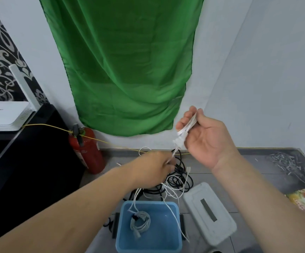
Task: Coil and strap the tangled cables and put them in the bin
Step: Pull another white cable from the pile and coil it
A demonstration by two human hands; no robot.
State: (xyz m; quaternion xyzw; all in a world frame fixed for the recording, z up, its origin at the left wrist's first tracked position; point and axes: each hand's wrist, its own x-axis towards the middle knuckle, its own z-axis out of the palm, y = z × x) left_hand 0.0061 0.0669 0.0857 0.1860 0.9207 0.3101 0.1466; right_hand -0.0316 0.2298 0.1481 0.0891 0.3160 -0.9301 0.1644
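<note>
right hand [202, 137]: gripping folded loops of the white cable [186, 128] between thumb and curled fingers, right of centre in the frame.
left hand [153, 167]: pinching a strand of the same cable, just below and left of the right hand.
white cable: stretching between the two hands, loose lengths trailing down over the bin [157, 236].
tangled cables [179, 179]: lying on the floor just beyond the left hand.
bin: sitting at bottom centre, holding a coiled grey cable [140, 222].
lid [210, 212]: lying just right of the bin.
</note>
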